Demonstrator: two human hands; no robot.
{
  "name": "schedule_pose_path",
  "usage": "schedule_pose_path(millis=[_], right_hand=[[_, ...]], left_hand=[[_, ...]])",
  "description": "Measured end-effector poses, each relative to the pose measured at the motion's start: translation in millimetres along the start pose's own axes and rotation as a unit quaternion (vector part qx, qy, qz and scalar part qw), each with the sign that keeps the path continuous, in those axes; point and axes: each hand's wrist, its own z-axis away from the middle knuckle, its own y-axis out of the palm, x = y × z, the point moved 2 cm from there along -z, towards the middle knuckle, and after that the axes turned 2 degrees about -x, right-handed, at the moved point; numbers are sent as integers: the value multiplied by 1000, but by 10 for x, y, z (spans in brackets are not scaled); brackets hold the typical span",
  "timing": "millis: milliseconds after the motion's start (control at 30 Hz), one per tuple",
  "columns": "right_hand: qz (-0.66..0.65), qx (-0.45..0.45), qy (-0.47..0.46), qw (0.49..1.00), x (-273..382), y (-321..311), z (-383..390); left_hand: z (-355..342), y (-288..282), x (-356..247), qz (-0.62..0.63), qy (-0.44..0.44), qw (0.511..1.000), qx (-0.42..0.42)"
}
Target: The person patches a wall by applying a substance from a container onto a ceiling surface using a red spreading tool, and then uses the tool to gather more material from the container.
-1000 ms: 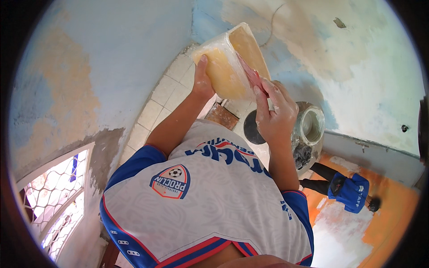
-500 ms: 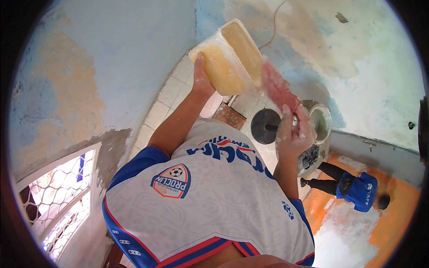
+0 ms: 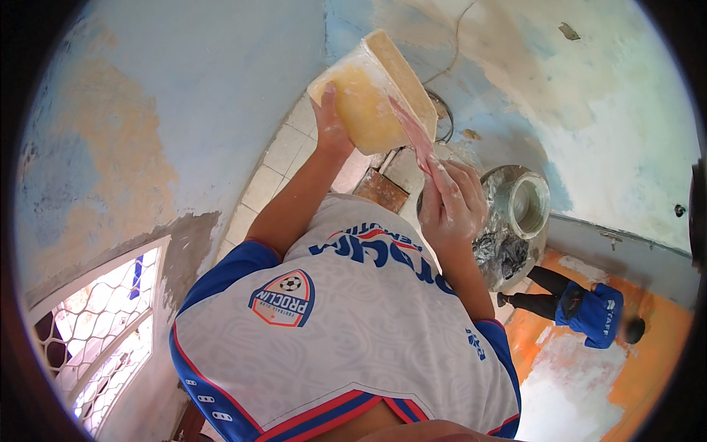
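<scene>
Yellow tub clamped in the left hand, pink spreader pinched in the right hand at the tub's edge, and beyond both hands the wall looks part-done, pale patches seemingly coated, blue stretches apparently left!

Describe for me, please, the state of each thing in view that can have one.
Left hand: gripping the container, fingers mostly hidden.
Right hand: closed on the scraper.
Yellowish container: open, tilted, smeared white.
Pink scraper: held across the container's edge; contact unclear.
Round tub: open-topped.
Black plastic: crumpled.
Left wall: patchy blue and beige.
</scene>
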Motion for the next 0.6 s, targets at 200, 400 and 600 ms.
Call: schedule_pose_path(millis=[200, 400, 600], right_hand=[[-37, -111, 250, 961, -506, -3, 9], [-432, -151, 436, 775, -1144, 221, -239], [-409, -88, 429, 800, -1069, 432, -454]], left_hand=[[-18, 164, -236, 34, -35, 998, 33], [-71, 243, -344, 79, -146, 983, 78], [-150, 261, -287, 96, -173, 971, 136]])
